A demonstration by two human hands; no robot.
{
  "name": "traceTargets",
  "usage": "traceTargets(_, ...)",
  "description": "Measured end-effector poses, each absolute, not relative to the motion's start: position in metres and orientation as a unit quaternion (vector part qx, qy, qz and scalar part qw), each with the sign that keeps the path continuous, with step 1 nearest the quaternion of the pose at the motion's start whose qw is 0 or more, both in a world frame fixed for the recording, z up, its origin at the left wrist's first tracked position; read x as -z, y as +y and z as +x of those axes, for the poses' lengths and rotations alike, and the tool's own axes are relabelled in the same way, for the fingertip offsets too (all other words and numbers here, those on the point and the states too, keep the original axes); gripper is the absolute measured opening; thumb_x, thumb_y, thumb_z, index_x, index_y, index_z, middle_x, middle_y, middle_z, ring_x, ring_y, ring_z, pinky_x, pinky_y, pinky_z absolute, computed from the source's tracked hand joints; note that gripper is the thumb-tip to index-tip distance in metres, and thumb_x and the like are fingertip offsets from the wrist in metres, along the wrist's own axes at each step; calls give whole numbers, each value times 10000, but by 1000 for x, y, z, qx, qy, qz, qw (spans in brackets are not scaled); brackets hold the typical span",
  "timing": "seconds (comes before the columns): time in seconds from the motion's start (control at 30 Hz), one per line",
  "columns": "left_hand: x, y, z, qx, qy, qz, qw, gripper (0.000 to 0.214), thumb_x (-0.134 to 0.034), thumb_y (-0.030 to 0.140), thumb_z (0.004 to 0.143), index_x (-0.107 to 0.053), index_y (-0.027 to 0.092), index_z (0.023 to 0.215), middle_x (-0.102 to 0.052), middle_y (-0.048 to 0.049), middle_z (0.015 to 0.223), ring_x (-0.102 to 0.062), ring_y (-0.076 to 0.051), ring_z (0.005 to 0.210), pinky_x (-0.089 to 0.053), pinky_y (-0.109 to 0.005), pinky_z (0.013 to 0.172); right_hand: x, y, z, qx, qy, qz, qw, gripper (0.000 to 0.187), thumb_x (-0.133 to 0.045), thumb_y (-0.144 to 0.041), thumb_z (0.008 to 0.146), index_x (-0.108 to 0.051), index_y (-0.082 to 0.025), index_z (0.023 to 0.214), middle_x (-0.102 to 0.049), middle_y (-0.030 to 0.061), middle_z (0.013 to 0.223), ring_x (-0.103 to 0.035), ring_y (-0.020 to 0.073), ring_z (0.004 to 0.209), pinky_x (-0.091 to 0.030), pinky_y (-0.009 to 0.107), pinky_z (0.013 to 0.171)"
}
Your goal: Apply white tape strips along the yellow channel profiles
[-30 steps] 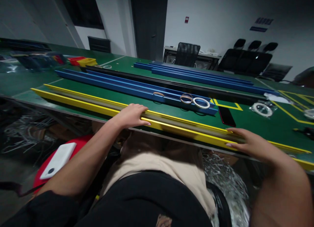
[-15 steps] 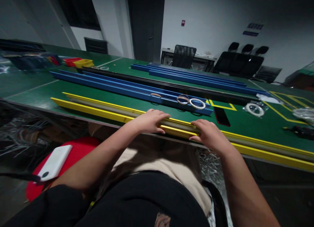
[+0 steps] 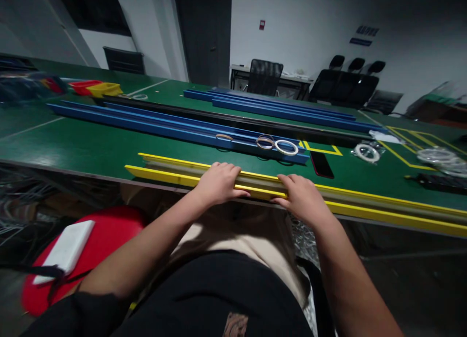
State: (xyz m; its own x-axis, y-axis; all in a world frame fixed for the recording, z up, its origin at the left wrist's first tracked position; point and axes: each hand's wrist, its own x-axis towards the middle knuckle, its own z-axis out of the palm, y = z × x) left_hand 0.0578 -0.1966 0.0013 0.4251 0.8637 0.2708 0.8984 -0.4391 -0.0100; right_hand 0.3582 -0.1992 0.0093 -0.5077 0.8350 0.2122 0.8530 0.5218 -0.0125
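A long yellow U-shaped channel (image 3: 171, 177) lies along the near edge of the green table (image 3: 109, 145), its left end showing and its right end running out of view. Around its near wall my left hand (image 3: 220, 183) is closed, fingers over the top and thumb on the near side. A short way to the right, my right hand (image 3: 301, 193) grips the same channel, fingertips inside the trough and thumb low on the front face.
Behind it lie blue channels (image 3: 146, 125) and a black bar (image 3: 226, 120). Tape rolls (image 3: 286, 147) sit on the blue channel, near a phone (image 3: 321, 165). Yellow and red bins (image 3: 104, 89) stand at the left. A red stool (image 3: 120, 225) holds a white box (image 3: 67, 249).
The yellow channel has slid to the right along the table edge, bringing its left end closer to my left hand. Both hands stay on it. The view has turned slightly to the right.
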Motion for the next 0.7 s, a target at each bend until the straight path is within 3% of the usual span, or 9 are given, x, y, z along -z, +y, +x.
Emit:
traceTargets(0.07, -2, -199, 70, 117, -499, -856, 64, 709, -651, 726, 798, -593, 193, 1263, -695, -125, 1149, -625, -317, 1093, -415, -422, 928, -3, -200, 361, 69, -857, -501, 104, 661, -722, -556, 829, -550, -221, 1371, -673, 147, 1216, -613, 355, 1125, -476, 487, 934)
traceTargets(0.23, -10, -201, 37, 109, -486, -864, 72, 768, -744, 607, 762, -516, 240, 1397, -652, -101, 1309, -582, -318, 1216, -381, -426, 1016, 12, -206, 407, 124, -854, -480, 156, 622, -750, -492, 824, -555, -211, 1343, -657, 148, 1208, -584, 343, 1115, -428, 464, 926)
traceTargets(0.4, -10, -200, 2, 78, -518, -846, 99, 723, -689, 685, 765, -587, 213, 1302, -692, -113, 1193, -618, -340, 1131, -410, -439, 953, 17, -203, 430, 139, -859, -460, 177, 628, -753, -489, 824, -572, -172, 1335, -658, 151, 1212, -582, 323, 1110, -420, 457, 955)
traceTargets(0.53, -4, -199, 2, 92, -517, -842, 122, 695, -664, 697, 777, -620, 201, 1262, -702, -127, 1115, -634, -342, 1054, -430, -443, 878, 12, -210, 427, 137, -854, -456, 212, 597, -762, -464, 822, -596, -208, 1335, -670, 131, 1219, -576, 322, 1141, -378, 505, 1028)
traceTargets(0.6, -2, -200, 3, 101, -514, -842, 127, 703, -662, 701, 776, -623, 199, 1266, -704, -127, 1104, -634, -341, 1041, -433, -445, 866, 14, -224, 421, 137, -828, -466, 281, 471, -746, -472, 833, -665, -237, 1233, -677, 117, 1201, -576, 323, 1148, -365, 526, 1038)
traceTargets(0.67, -2, -203, 3, 109, -512, -842, 132, 696, -661, 697, 779, -625, 198, 1263, -706, -124, 1100, -633, -338, 1034, -433, -443, 860, 25, -244, 412, 112, -751, -499, 417, 298, -675, -497, 881, -712, -220, 986, -690, 101, 1042, -608, 290, 1032, -423, 485, 955)
traceTargets(0.7, -1, -205, 2, 113, -510, -842, 135, 691, -663, 693, 780, -626, 197, 1259, -706, -123, 1097, -631, -336, 1032, -433, -443, 860, 33, -254, 407, 72, -686, -523, 500, 314, -612, -503, 921, -682, -206, 851, -673, 81, 902, -615, 250, 909, -457, 436, 871)
